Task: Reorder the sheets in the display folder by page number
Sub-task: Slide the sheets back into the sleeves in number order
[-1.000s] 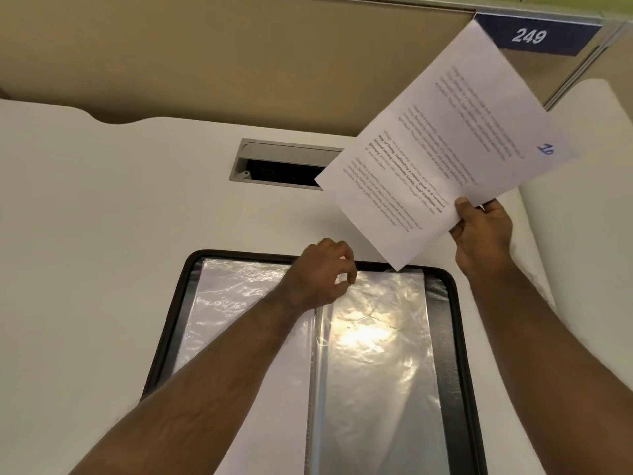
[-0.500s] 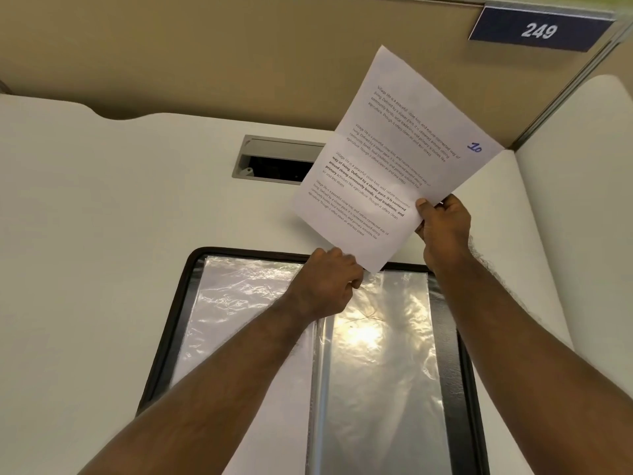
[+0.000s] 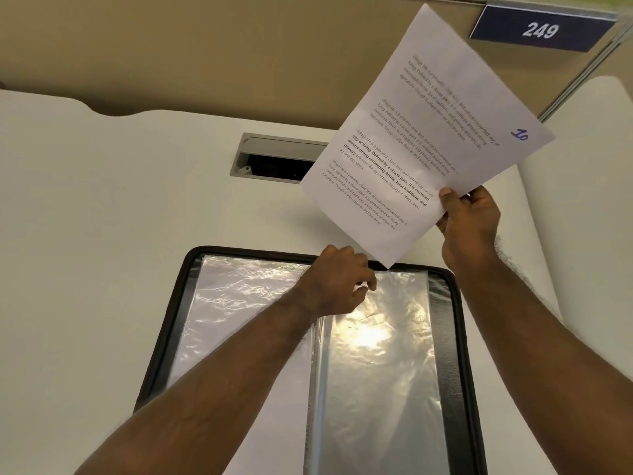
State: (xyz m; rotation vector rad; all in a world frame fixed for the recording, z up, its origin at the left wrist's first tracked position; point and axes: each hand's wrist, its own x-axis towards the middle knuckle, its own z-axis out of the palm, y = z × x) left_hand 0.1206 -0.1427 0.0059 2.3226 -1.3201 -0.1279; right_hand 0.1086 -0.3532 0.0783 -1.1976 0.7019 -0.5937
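**Sheet 10 held above the open folder**

Head view: the right hand (image 3: 469,224) is gripping the printed sheet (image 3: 424,132), thumb on top, and holding it tilted in the air above the far right of the desk (image 3: 102,217). The sheet's lowest corner is hanging just over the far edge of the display folder (image 3: 448,354), which is lying open near the person. The left hand (image 3: 339,279) is pinching the top edge of the right-hand plastic sleeve (image 3: 380,354) with curled fingers. Bare desk is showing left of the folder; the cable slot (image 3: 274,159) is sitting farther back, partly behind the sheet.
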